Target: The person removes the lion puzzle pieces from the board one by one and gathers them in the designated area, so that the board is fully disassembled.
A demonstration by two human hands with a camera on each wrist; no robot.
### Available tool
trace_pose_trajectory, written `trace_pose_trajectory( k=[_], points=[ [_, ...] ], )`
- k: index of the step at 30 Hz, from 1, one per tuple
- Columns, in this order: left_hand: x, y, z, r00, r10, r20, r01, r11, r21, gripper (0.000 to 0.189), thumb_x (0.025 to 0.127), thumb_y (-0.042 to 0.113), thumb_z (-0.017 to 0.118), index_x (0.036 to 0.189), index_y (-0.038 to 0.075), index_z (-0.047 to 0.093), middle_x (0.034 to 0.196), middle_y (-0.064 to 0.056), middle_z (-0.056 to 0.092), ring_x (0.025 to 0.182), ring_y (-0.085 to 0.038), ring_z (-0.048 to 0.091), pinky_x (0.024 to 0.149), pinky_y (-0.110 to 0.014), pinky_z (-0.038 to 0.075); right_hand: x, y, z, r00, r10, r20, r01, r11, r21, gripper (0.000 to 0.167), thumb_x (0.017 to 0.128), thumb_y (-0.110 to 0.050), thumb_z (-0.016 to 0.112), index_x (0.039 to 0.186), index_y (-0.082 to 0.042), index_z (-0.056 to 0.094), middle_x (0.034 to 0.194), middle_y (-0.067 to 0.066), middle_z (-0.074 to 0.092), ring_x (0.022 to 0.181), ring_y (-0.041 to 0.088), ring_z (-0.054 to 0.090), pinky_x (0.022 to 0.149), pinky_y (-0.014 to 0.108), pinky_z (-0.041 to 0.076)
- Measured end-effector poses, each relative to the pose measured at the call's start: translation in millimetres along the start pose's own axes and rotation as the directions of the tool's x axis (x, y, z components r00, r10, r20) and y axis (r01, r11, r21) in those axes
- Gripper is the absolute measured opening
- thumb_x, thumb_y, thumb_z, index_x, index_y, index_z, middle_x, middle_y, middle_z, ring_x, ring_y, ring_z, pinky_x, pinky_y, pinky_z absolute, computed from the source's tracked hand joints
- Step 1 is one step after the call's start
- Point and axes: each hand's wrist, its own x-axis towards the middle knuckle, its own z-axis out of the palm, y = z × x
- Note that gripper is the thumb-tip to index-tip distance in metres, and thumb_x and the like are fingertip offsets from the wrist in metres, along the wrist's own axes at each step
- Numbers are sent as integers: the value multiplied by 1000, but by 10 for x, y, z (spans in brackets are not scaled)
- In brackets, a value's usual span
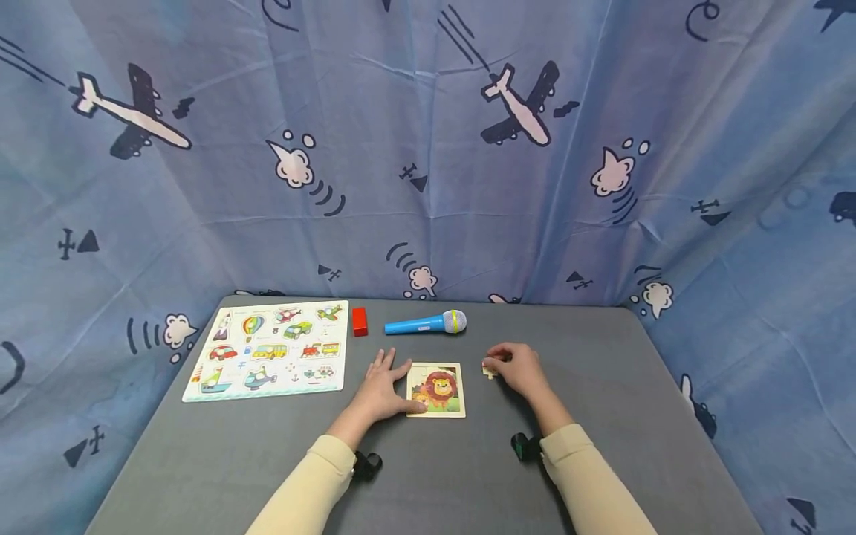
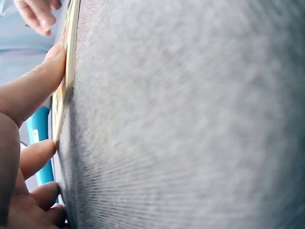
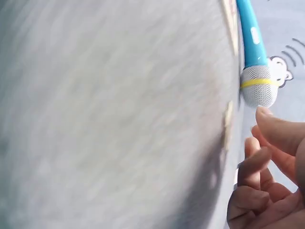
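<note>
Cream sleeves (image 1: 304,483), 2 of them, cross the worktop (image 1: 455,483)! Left grip (image 1: 380,394) sits spread, touching the left side of the lion puzzle (image 1: 441,390); further right, the right grip (image 1: 521,369) bends loosely, barely parted, holding nothing I can see, just by a puzzle piece (image 1: 490,371).
</note>
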Motion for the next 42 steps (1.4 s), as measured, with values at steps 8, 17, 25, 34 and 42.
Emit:
trace_pose_trajectory(
  k=[8,17,25,34,42],
  points=[
    [-25,-25,24,999,37,30,-38,998,42,111,63,54,92,154,12,44,166,-23,18,156,-42,6,124,-58,12,-40,-214,31,998,-57,-14,58,998,20,30,89,-23,79,115,-9,75,94,5,73,80,17,67,67,34,53],
    [-18,-29,-2,998,27,54,-28,1000,14,108,66,51,92,155,13,43,167,-23,15,156,-42,3,124,-58,11,-66,-458,235,995,-102,-5,102,992,72,40,89,-22,79,125,-6,70,92,5,73,71,12,61,64,29,51],
    [0,-17,-29,998,19,54,-20,1000,9,105,68,50,91,155,16,43,167,-22,15,156,-42,2,124,-58,11,-53,-598,393,992,-122,44,119,991,68,34,88,-21,80,119,-9,73,89,1,74,72,12,61,66,31,51],
    [-1,-31,-15,999,19,49,-20,999,27,106,67,52,91,154,16,43,167,-21,16,156,-42,3,124,-58,13,-63,-687,537,979,-119,168,112,992,52,26,90,-22,78,114,-11,75,85,-2,71,68,10,58,64,28,50],
    [-9,-8,-11,999,13,52,-15,999,30,106,67,52,91,154,16,43,168,-20,15,156,-41,3,124,-58,13,-48,-682,625,965,-121,232,124,992,4,15,88,-22,80,102,-15,78,80,-5,68,70,11,57,65,28,48]
  ],
)
